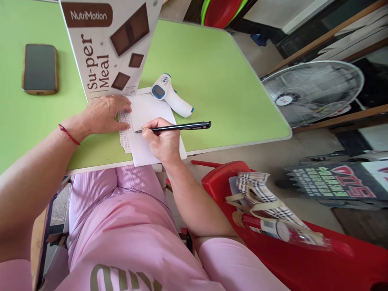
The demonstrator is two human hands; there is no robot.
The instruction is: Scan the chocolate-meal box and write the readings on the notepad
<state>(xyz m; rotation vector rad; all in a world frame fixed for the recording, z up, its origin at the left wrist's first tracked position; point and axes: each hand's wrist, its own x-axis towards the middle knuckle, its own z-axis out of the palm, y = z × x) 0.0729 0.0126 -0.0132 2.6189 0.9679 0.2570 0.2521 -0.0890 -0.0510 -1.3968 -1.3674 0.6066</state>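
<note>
My right hand (163, 141) is closed around a black pen (184, 126), its tip at the left part of a white sheet of paper (144, 147). My left hand (106, 114) lies with its fingers stretched out over a narrow strip of paper covered in small writing (125, 139), beside the white sheet. Just beyond the left hand stands a box (106, 48) with chocolate pieces and "Su-per Meal" printed on it. A white and blue infrared thermometer (171, 95) rests across the far right part of the sheet.
A phone in a brown case (40, 68) lies on the left of the green table (218, 81). To the right stand a floor fan (312, 93) and a red chair (257, 258), which carries a plaid bag (260, 190) and a bottle (275, 230).
</note>
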